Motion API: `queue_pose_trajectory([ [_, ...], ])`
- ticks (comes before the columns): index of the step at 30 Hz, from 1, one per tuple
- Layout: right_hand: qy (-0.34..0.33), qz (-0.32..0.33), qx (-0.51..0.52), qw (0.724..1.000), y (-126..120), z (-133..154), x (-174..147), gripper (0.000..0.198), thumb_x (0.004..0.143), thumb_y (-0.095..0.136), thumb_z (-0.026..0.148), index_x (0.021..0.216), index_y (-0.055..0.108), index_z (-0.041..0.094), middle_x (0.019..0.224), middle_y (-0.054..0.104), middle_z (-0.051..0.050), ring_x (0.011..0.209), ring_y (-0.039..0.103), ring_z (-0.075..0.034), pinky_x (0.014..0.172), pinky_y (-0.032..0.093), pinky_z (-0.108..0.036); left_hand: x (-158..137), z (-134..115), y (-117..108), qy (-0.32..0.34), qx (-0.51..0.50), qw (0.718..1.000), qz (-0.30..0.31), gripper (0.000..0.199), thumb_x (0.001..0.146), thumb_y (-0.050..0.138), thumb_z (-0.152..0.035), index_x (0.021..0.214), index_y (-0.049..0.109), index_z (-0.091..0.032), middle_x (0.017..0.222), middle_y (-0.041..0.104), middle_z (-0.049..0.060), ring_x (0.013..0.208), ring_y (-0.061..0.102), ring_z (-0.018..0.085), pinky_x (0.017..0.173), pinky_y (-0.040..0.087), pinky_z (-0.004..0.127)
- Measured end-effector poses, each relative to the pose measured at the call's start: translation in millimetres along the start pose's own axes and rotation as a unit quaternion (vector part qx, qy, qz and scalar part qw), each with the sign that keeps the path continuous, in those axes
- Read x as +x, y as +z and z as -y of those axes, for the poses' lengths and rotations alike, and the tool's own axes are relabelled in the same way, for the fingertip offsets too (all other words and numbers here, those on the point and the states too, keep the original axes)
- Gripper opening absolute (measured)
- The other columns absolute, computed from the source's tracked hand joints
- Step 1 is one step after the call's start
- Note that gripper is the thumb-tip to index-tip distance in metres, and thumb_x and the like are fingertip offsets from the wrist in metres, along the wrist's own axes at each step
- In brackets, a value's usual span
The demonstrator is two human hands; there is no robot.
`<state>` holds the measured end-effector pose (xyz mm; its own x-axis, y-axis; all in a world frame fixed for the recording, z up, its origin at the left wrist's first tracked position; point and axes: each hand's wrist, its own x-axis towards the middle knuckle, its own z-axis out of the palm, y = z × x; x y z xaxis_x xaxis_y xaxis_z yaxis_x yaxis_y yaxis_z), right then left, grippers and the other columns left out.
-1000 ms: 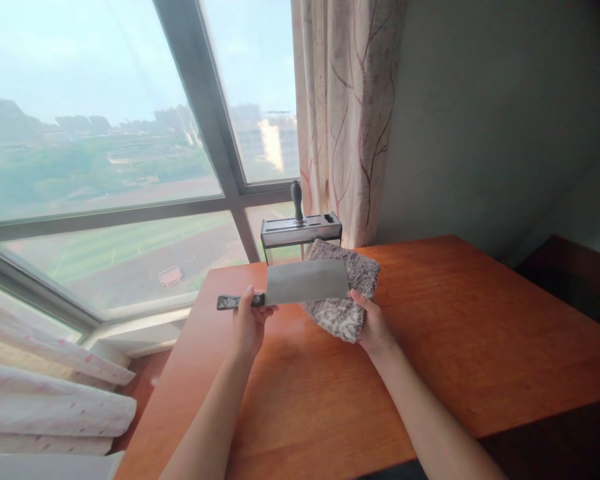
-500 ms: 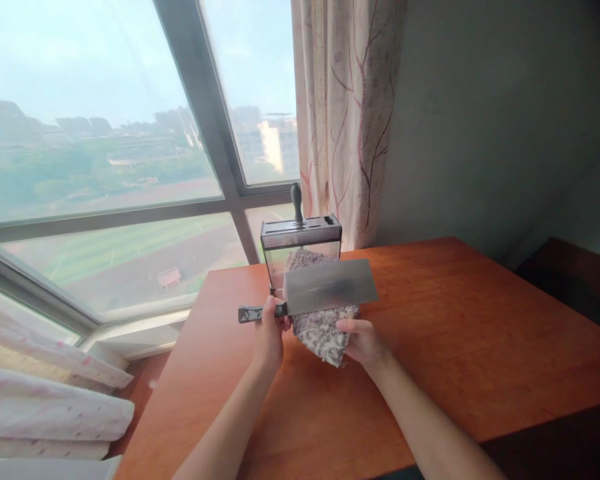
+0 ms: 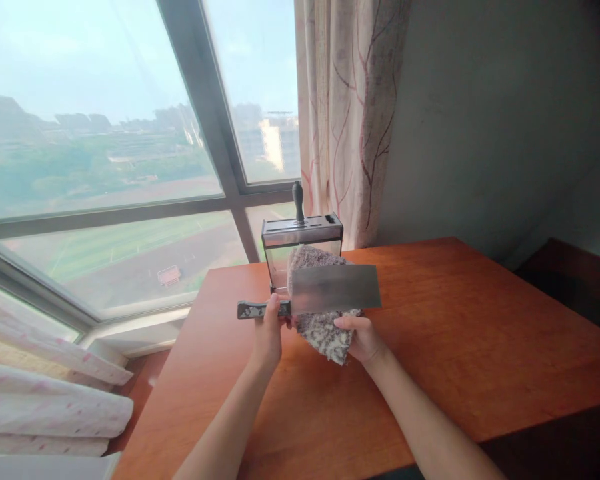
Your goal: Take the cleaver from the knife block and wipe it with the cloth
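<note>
My left hand [image 3: 270, 333] is closed around the dark handle of a cleaver [image 3: 337, 289], near where it meets the blade. The broad steel blade points right, nearly level. Behind and below the blade is a fluffy grey-and-white cleaning cloth [image 3: 325, 335], and my right hand [image 3: 359, 337] grips its lower right part, thumb in front. The cloth shows above and below the blade; the blade hides its middle. Just beyond stands a knife block [image 3: 303, 232] with clear sides and a slotted top. One knife with a dark handle [image 3: 298, 201] stands upright in it.
A reddish-brown wooden table [image 3: 455, 320] lies beneath my hands. Large windows [image 3: 105, 133] are at the left and ahead. A patterned curtain [image 3: 353, 120] hangs behind the knife block, and another curtain [image 3: 50, 400] is at the lower left. A grey wall [image 3: 480, 133] rises on the right.
The cleaver has shifted slightly right, and its blade now tilts a little down towards the tip. The cloth has moved slightly with it. Both hands keep their hold.
</note>
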<state>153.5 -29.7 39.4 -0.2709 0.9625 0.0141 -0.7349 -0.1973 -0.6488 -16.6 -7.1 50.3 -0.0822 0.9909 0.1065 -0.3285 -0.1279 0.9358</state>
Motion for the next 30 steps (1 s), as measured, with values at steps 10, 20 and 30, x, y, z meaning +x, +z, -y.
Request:
queue_pose_trajectory([
  [10, -0.049, -0.05, 0.019, 0.997, -16, 23, -5, 0.045, 0.061, 0.062, 0.014, 0.105, 0.07, 0.021, 0.097, 0.075, -0.006, 0.097, 0.068, -0.031, 0.084, 0.054, -0.047, 16, -17, -11, -0.047, -0.14, 0.988, -0.044, 0.03, 0.079, 0.06, -0.04, 0.06, 0.054, -0.017, 0.048, 0.056, -0.002, 0.041, 0.05, 0.009, 0.042, 0.036, 0.02],
  [20, -0.28, -0.242, -0.163, 0.915, -30, 27, 1, 0.045, 0.071, 0.068, 0.03, 0.114, 0.063, 0.021, 0.104, 0.071, -0.005, 0.1, 0.065, -0.028, 0.089, 0.05, -0.048, 20, -24, -27, -0.021, -0.038, 0.999, -0.015, 0.036, 0.083, 0.056, -0.044, 0.066, 0.061, -0.013, 0.056, 0.067, 0.006, 0.046, 0.06, 0.015, 0.048, 0.043, 0.024],
  [30, -0.394, -0.014, -0.771, 0.5, 2, -3, -3, 0.065, 0.073, 0.048, 0.014, 0.138, 0.043, 0.015, 0.149, 0.039, -0.011, 0.14, 0.029, -0.031, 0.111, 0.025, -0.056, 11, -15, -18, -0.02, -0.001, 0.999, 0.032, 0.031, 0.084, 0.058, -0.043, 0.078, 0.062, -0.014, 0.061, 0.065, 0.002, 0.05, 0.058, 0.015, 0.049, 0.044, 0.026],
])
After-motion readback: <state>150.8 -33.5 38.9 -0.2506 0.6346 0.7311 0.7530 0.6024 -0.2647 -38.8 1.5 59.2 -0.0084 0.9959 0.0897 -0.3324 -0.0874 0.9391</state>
